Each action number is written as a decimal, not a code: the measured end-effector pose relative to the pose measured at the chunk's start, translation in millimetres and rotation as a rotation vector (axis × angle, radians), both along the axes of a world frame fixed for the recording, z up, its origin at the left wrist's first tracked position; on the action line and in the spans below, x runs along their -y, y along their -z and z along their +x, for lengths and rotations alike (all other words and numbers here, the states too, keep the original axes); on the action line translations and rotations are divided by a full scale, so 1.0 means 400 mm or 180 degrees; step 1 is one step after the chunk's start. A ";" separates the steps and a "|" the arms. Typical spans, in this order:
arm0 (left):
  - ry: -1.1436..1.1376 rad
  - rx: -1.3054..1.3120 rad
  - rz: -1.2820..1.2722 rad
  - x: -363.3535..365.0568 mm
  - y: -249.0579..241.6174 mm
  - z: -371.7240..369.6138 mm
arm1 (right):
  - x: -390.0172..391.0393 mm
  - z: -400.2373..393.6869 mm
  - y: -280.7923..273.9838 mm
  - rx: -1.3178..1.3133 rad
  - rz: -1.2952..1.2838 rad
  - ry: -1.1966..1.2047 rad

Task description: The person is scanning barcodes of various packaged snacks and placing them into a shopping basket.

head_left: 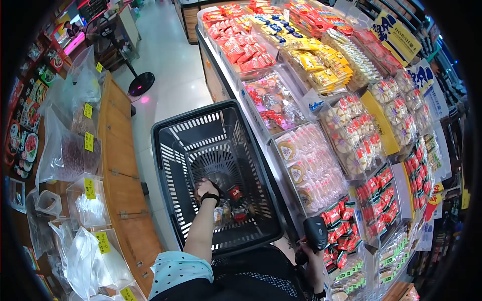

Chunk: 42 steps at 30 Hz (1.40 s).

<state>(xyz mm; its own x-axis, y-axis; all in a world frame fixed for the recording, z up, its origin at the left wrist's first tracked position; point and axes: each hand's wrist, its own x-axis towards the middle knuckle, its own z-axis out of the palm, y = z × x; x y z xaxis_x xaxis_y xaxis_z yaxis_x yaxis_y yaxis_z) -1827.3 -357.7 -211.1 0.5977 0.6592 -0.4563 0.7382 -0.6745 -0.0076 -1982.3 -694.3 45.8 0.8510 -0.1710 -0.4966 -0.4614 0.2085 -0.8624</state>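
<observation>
Two hands are in play, and one basket (196, 114) is set between them, its long axis pointed out ahead of the body. Just outside the basket's near right side, the right hand (312, 258) is wrapped around one black handled device (316, 233), fingers closed on the grip. Inside the basket, towards its near end, one clear packet (218, 215) is spotted, with one red packet (239, 216) to its right. Farther along the basket floor, another red packet (234, 192) is picked out, and that is the relation to be watched: it is found to the right of the left hand (205, 188), apart from it, and the left hand is clearly the nearer of the two, the right being left outside the basket wall. The left fingers are bent downwards; whether anything is gripped cannot be told. So, the count: two red packets, one clear packet, other small pieces too dim to be numbered. Left of the basket, six yellow tags (90, 188) are counted along one wooden unit (123, 193); right of it, one display counter (213, 74) is packed with countless wrapped goods (314, 165). Beyond the basket, one floor fan (141, 84) is seen.
</observation>
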 end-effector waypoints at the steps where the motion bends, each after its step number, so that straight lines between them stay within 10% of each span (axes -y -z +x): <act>1: -0.0344 0.0201 -0.0542 -0.004 -0.047 -0.007 | 0.005 -0.003 -0.006 0.0060 -0.0008 0.0013; 6: -0.0724 0.2201 -0.0958 0.015 -0.245 -0.052 | 0.063 0.000 0.022 0.0093 0.0242 -0.0258; 10: -0.1232 0.3521 -0.4927 0.084 -0.454 -0.084 | 0.082 0.025 0.026 0.0282 0.0255 -0.0781; 15: -0.1366 0.3016 -0.6782 0.272 -0.620 -0.161 | 0.097 0.041 -0.016 0.0872 0.0298 -0.1497; 29: -0.0651 0.1502 -0.6784 0.620 -0.604 -0.172 | 0.253 0.005 0.032 0.0667 0.0520 -0.1011; 42: 0.0417 0.3041 -0.6053 0.841 -0.842 0.297 | 0.426 0.033 0.025 0.0859 0.1034 -0.0223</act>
